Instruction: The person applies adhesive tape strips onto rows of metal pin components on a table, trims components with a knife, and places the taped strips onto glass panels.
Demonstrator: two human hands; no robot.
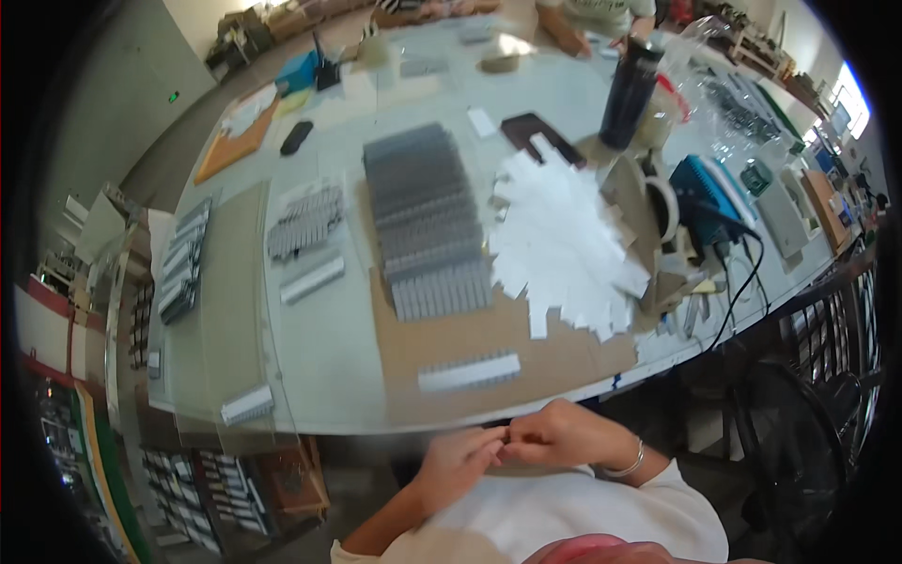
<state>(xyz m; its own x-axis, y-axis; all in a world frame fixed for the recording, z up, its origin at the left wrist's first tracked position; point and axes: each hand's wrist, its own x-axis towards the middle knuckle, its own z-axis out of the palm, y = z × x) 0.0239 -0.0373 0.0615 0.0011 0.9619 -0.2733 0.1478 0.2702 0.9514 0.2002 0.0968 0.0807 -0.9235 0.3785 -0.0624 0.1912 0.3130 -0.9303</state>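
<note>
My left hand [454, 461] and my right hand [556, 434] meet fingertip to fingertip just below the table's front edge, close to my body. They pinch something very small between them at about the middle; what it is cannot be made out. A thin bracelet circles my right wrist. On the table above my hands lies a short row of grey metal parts [469, 371] on a brown cardboard sheet [526, 348]. Farther back a large block of the same grey parts [425, 218] stands in rows, with a fan of white paper strips [562, 242] to its right.
Smaller groups of grey parts [304, 222] lie left of the block, more [183, 261] at the left table edge. A tall dark bottle [629, 92], a blue device [703, 195] with black cables and a tape roll [660, 209] stand at right. Another person [592, 21] works at the far end.
</note>
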